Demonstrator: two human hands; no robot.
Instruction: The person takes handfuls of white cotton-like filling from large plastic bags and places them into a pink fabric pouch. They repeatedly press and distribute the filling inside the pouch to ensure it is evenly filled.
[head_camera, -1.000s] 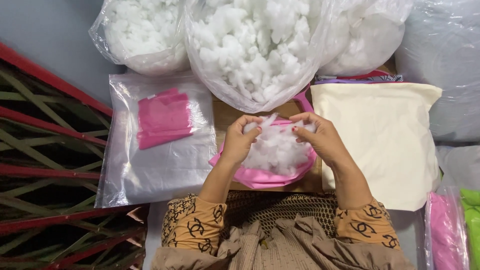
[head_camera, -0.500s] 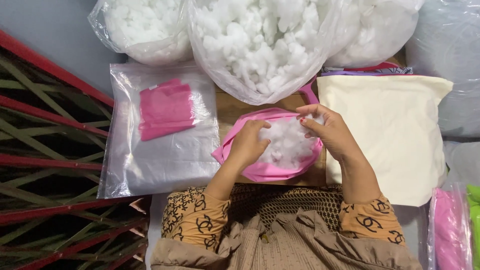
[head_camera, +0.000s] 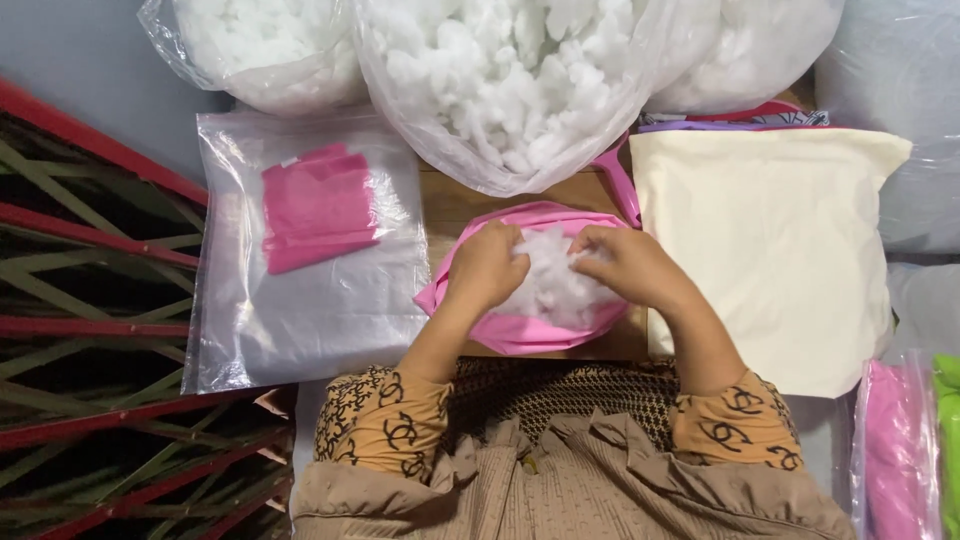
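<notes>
**Stuffing pressed into pink cover: both hands lowered**

Both hands have been brought down since the earlier frames, from a raised tuft to the filling itself. One pink fabric cover (head_camera: 530, 335) is seen on the bench (head_camera: 470, 200), directly before the person, with white stuffing (head_camera: 555, 285) in its opening. Left hand (head_camera: 487, 268) is curled into the stuffing; right hand (head_camera: 625, 265) is closed on a clump. Three clear bags of stuffing (head_camera: 500, 80) are counted behind. One cream cushion cover (head_camera: 770, 250) is noted at the right, one flat plastic bag (head_camera: 310, 250) with pink fabric at the left.
</notes>
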